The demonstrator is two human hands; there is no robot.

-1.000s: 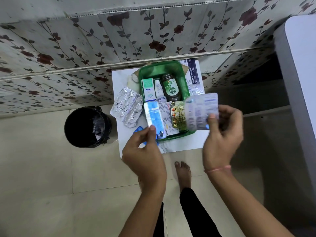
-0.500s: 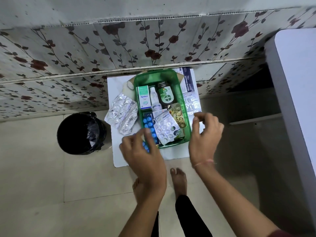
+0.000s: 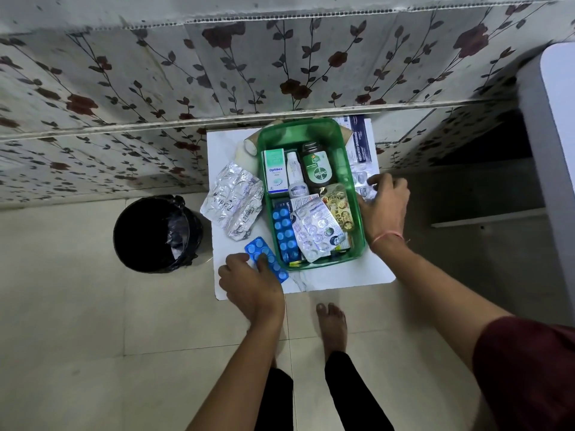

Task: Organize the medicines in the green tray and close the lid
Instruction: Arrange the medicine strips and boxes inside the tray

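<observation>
Left hand pinched the blue strip; its long axis ran up-left from the thumb, green tray just right. Right hand gripped blisters.

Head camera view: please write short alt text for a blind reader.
A person's left hand touches a blue blister pack beside a green tray of medicines, while the right hand reaches for foil strips on the tray's other side.

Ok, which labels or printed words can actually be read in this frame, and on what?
"Optibex": white and green box in the green tray.
"Dettol": dark bottle, printed sideways.
"MEDICATED DRESSINGS": dark blue box right of the tray, partly legible.
Print on the blister strips, tube and silver foil strips: too small or blurred.
</observation>
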